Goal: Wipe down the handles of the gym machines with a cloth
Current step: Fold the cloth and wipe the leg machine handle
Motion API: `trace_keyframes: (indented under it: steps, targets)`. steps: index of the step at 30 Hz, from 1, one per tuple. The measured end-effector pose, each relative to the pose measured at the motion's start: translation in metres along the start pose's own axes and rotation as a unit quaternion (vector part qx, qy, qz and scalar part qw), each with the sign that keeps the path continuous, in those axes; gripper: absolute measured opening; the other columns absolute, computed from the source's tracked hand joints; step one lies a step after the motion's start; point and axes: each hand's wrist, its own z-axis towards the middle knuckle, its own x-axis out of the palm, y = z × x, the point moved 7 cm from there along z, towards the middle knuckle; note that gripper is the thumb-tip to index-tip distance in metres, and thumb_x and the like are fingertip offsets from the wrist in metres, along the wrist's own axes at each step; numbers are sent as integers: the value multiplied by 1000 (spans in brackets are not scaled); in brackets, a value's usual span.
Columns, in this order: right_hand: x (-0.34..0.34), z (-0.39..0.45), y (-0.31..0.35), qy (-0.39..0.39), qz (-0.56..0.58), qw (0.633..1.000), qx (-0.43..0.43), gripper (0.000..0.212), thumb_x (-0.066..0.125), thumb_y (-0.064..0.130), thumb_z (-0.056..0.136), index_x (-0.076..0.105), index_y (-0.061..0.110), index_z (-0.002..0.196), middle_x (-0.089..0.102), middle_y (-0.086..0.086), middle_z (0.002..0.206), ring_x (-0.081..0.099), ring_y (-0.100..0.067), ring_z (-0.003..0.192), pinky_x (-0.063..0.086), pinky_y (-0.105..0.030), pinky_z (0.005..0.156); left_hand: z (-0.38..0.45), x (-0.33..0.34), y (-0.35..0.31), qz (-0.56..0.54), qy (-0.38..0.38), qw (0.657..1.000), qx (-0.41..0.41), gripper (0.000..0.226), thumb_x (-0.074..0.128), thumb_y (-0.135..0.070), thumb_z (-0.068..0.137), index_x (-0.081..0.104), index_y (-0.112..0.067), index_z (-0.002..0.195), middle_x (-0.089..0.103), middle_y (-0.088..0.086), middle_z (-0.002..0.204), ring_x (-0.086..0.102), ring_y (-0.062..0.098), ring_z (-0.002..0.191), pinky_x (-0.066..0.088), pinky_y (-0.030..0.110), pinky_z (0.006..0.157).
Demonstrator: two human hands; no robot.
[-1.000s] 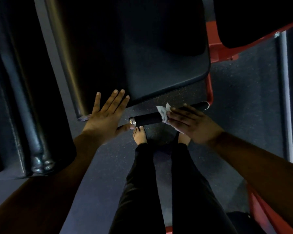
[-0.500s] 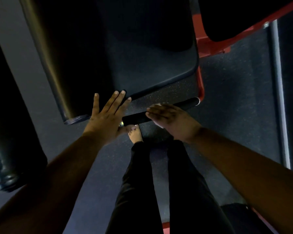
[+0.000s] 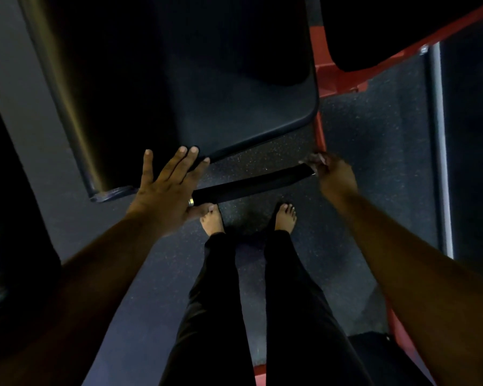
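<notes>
- Since half a second ago the right hand point(image 3: 335, 178) has slid from the middle of the black foam-covered cylindrical handle point(image 3: 251, 183) out to its far end at about three o'clock, where the handle meets the red painted steel frame point(image 3: 320, 132).
- The left hand point(image 3: 165, 190) stays put at nine o'clock: fingers straight and spread, palm over the handle's free end with the silver metal cap point(image 3: 190, 202), thumb lying under the bar.
- The right hand is motion-blurred; its fingers look bunched around the handle's inner end, and a pale scrap at its fingertips is probably the white cloth point(image 3: 304, 162), though I cannot tell how it is held.
- The handle runs from eight o'clock to two o'clock, just below the black padded vinyl seat cushion point(image 3: 207, 93) and above the person's bare feet on the dark speckled rubber floor point(image 3: 374, 135).
- To wipe well here, I judge the cloth should wrap fully round the foam, underside included, and be drawn back in one firm pass toward the capped end.
- The left hand should lift clear before the cloth arrives, so that the end it covers gets cleaned too.
</notes>
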Motion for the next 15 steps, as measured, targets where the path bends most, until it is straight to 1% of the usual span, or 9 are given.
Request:
trace_keyframes:
  steps: [1,3,5,7,9,10,12,13,15]
  targets:
    - [10,-5,-2,-1,59,996,59,28,48,33,107,67,23,125,71,-1,107,65,-8,79,46,-13,59,0,0,0,2,-1,1000,-1,94,23,-80,91,-2,-26,163,-2,3,173,-5,19,159,-10,68,120]
    - [28,-20,7,-34,145,984,95,27,47,35,107,69,22,115,72,-1,101,62,-3,71,44,-15,55,0,0,0,11,9,1000,-2,95,22,-80,90,-8,-27,162,-6,3,172,-9,19,158,-13,68,119]
    - [38,-45,23,-87,180,977,74,25,45,30,108,67,23,117,71,0,107,66,-3,83,50,-21,70,0,0,-1,17,20,1000,-2,95,21,-81,91,-13,-27,161,-12,2,172,-14,19,157,-15,67,118]
    - [49,-71,40,-117,139,983,-2,33,43,23,108,59,23,136,66,-2,133,64,-10,118,52,-30,98,1,-1,-1,16,24,1000,-3,95,19,-81,90,-16,-28,160,-14,2,171,-15,19,157,-16,67,118]
    - [60,-96,56,-121,80,985,-90,45,41,12,105,47,18,150,44,-4,158,34,-16,149,32,-37,122,2,-2,-1,11,27,1000,-5,94,17,-82,90,-18,-28,159,-15,2,171,-17,18,157,-17,66,118]
    - [68,-107,67,-110,41,983,-140,49,41,7,103,45,13,152,37,-7,162,21,-16,153,25,-39,125,2,-2,-1,8,30,1000,-6,94,16,-82,89,-18,-29,159,-16,1,171,-18,18,156,-18,66,118]
    - [82,-124,86,-69,-7,977,-203,50,44,2,102,45,8,152,32,-10,164,10,-15,154,17,-36,127,0,-2,-1,4,29,1000,-10,93,14,-81,88,-19,-29,158,-16,1,171,-19,17,156,-20,65,118]
    - [84,-127,92,-52,6,976,-212,48,46,4,102,48,9,150,34,-8,163,12,-14,154,18,-33,126,0,-3,-1,4,26,1000,-12,93,13,-81,88,-19,-29,159,-16,0,171,-19,17,156,-20,64,118]
    - [73,-124,93,-32,77,970,-229,40,46,7,102,58,15,140,49,-5,155,34,-14,150,30,-33,123,0,-3,-2,1,27,1000,-11,94,13,-81,87,-17,-29,159,-16,0,171,-19,17,156,-20,64,118]
